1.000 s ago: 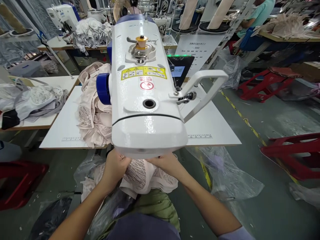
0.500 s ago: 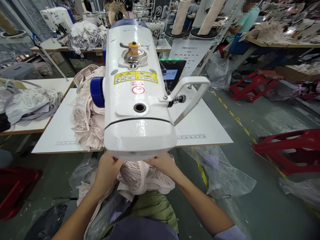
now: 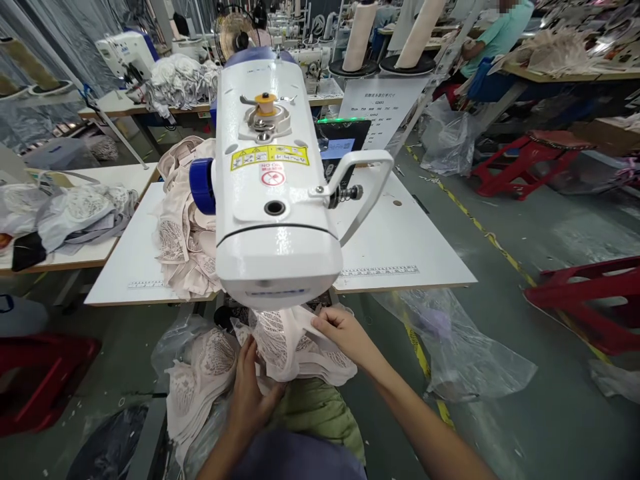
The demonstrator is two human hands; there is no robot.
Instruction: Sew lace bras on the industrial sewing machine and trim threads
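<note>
A pale pink lace garment piece (image 3: 287, 340) hangs just below the head of a white sewing machine (image 3: 273, 200). My right hand (image 3: 340, 330) pinches the piece's upper right edge, fingers closed on the fabric. My left hand (image 3: 253, 387) lies lower, under the piece's left side, fingers wrapped against the fabric. More pink lace pieces (image 3: 200, 380) spill over a plastic bag to the left of my lap. The needle area is hidden by the machine head.
A heap of pink lace pieces (image 3: 183, 227) lies on the white table (image 3: 400, 253) left of the machine. A screen (image 3: 340, 150) stands behind it. Red stools (image 3: 590, 300) and clear plastic bags (image 3: 465, 353) sit on the floor at right. Another person works at the far right table.
My left hand has dropped from under the machine head down to the lower part of the piece. My right hand has pulled the fabric slightly out from beneath the machine.
</note>
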